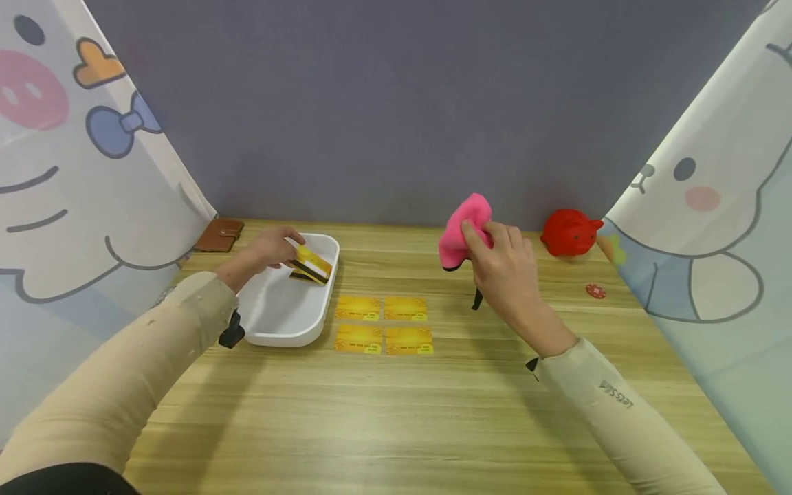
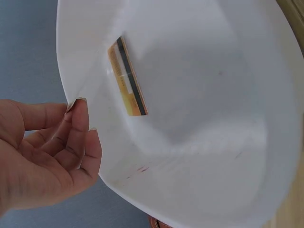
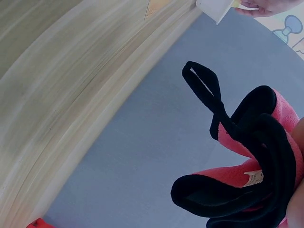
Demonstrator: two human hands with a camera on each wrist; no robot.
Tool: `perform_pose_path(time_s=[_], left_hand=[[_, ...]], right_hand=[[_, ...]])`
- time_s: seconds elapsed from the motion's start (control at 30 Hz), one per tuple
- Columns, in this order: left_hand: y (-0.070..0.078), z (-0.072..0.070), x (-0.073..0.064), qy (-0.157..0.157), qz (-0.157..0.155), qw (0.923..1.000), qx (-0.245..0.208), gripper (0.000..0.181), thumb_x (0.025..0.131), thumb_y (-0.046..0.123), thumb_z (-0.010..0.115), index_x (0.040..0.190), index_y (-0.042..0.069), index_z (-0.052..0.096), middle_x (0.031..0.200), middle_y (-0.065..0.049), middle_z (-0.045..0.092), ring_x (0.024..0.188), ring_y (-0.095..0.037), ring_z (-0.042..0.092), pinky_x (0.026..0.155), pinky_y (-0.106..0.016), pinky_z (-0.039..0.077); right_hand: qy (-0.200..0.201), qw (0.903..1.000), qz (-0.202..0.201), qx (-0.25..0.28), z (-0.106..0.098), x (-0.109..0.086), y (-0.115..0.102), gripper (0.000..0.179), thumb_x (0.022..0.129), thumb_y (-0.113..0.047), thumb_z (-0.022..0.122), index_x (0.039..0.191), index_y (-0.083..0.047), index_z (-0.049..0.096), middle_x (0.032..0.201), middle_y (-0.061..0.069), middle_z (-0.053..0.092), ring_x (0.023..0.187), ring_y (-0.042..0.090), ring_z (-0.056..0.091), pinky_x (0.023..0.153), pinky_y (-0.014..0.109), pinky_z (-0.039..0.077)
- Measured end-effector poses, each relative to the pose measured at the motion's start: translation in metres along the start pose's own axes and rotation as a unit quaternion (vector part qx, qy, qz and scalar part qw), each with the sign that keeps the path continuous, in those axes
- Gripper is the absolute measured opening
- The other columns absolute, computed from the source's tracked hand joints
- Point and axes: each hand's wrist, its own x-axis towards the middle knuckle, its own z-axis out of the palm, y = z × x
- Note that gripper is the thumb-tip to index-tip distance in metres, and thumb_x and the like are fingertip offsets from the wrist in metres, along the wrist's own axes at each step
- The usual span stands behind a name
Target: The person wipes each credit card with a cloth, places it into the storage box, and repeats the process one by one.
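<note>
Above the tabletop [image 1: 383,412], the right hand [image 1: 509,267] pinches a soft, likely light pink cloth [image 1: 456,239], best gripped by folds, and the left hand [image 1: 272,247] pinches a stiff-looking yellow card [image 1: 314,258] over the tray [image 1: 272,302]

On the worktop [image 1: 396,419] we have a tray [image 1: 291,339] with a card [image 2: 127,78] in it, a wallet [image 1: 219,235] behind its left side, four cards [image 1: 405,340] just right, a piggy bank [image 1: 568,234] and chip [image 1: 596,291] farther right.
</note>
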Motion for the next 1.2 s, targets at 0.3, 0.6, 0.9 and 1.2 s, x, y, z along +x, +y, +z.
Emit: perform_pose_path(time_s=[0.3,0.6,0.9,1.2], left_hand=[[0.003,0.001,-0.003,-0.003,-0.002,0.9997,0.024,0.05,0.095,0.005,0.054,0.143,-0.005,0.047,0.102,-0.019,0.073,0.083,-0.016,0.069,0.063,-0.028,0.049],[0.024,0.002,-0.009,0.047,0.118,0.9748,0.184,0.045,0.099,0.016,0.052,0.141,-0.002,0.051,0.127,-0.029,0.064,0.11,-0.041,0.065,0.088,-0.05,0.052],[0.073,0.052,-0.029,-0.068,0.264,0.9102,0.311,0.038,0.098,0.019,0.066,0.134,0.009,0.062,0.115,-0.011,0.073,0.095,-0.023,0.07,0.088,-0.044,0.055],[0.089,0.095,-0.03,-0.125,0.191,0.8517,0.472,0.05,0.09,0.031,0.076,0.135,0.014,0.063,0.132,-0.004,0.066,0.133,-0.036,0.051,0.115,-0.062,0.027]], right_hand=[[0.0,1.0,0.0,0.0,0.001,0.0,-0.001,0.029,0.092,-0.003,0.066,0.119,-0.011,0.069,0.105,0.023,0.066,0.086,0.041,0.059,0.057,0.047,0.045],[-0.001,1.0,0.004,-0.002,0.001,0.001,-0.001,0.031,0.09,-0.003,0.067,0.12,-0.012,0.069,0.105,0.022,0.066,0.086,0.04,0.059,0.057,0.047,0.046],[0.009,1.0,0.001,-0.003,0.003,0.0,-0.004,0.028,0.09,-0.004,0.068,0.117,-0.012,0.07,0.102,0.022,0.066,0.083,0.041,0.059,0.055,0.046,0.045],[0.012,0.9999,-0.001,0.005,-0.001,-0.002,-0.004,0.03,0.088,-0.005,0.072,0.117,-0.012,0.07,0.102,0.023,0.065,0.084,0.041,0.06,0.055,0.046,0.045]])
